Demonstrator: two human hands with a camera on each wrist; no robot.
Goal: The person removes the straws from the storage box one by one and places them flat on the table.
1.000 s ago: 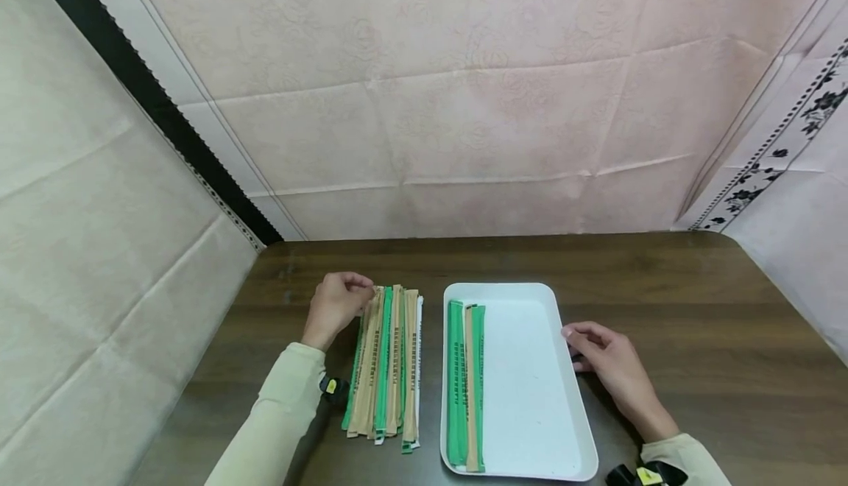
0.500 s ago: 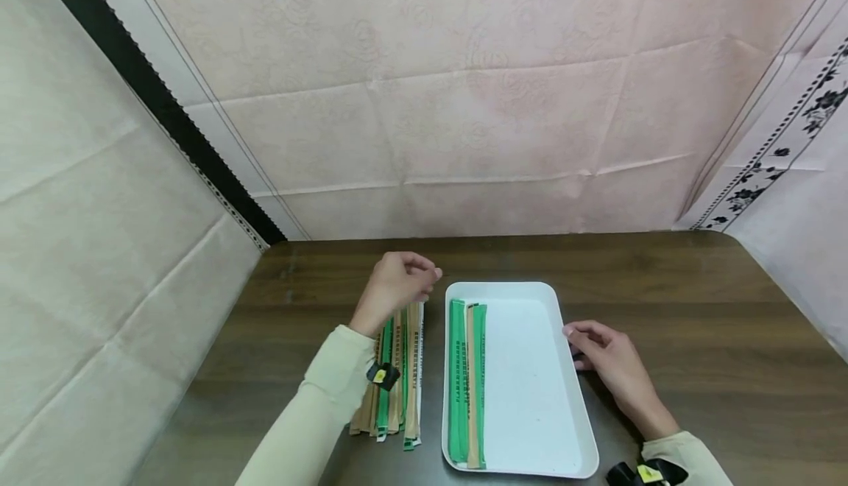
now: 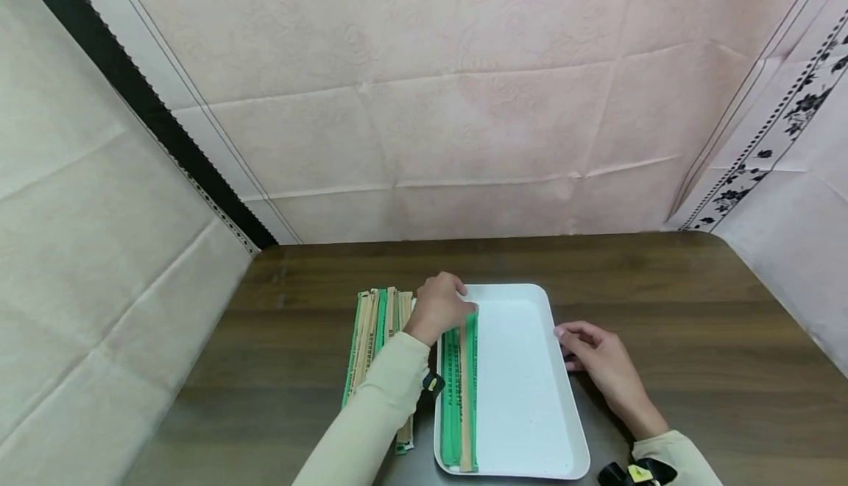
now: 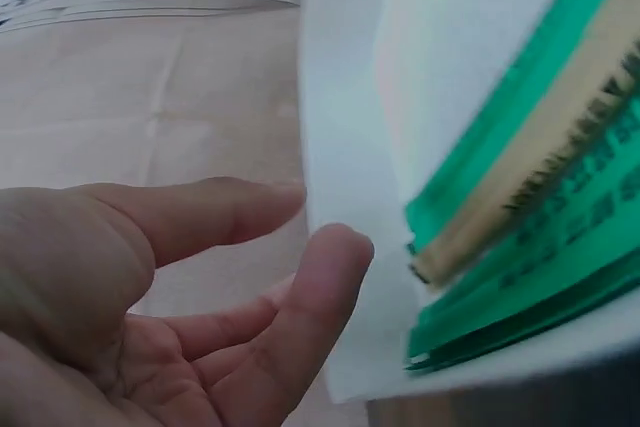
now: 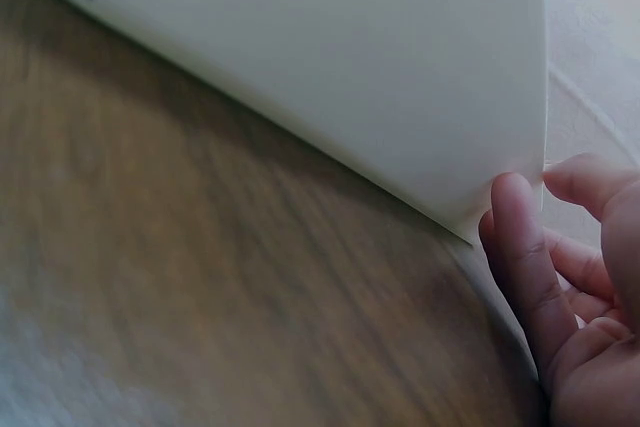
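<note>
Pale cream sleeves (image 3: 361, 427), black wrist straps (image 3: 662, 470) (both yellow-marked)

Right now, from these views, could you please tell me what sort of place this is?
Probably a screened-off tabletop workspace, though what lies beyond isn't shown. A wood-grained table has pale sheets behind it and at both sides, with a white tray of slim green and tan packets on it.

Soft, even light fills the head view, greying the table (image 3: 695, 302) toward its near edge, with a dark shadow beside the right hand (image 3: 596, 359). The left wrist view washes out the tray (image 4: 345, 137) and softens the packets (image 4: 545, 132); the right wrist view is dimmer, wood grain smeared.
</note>
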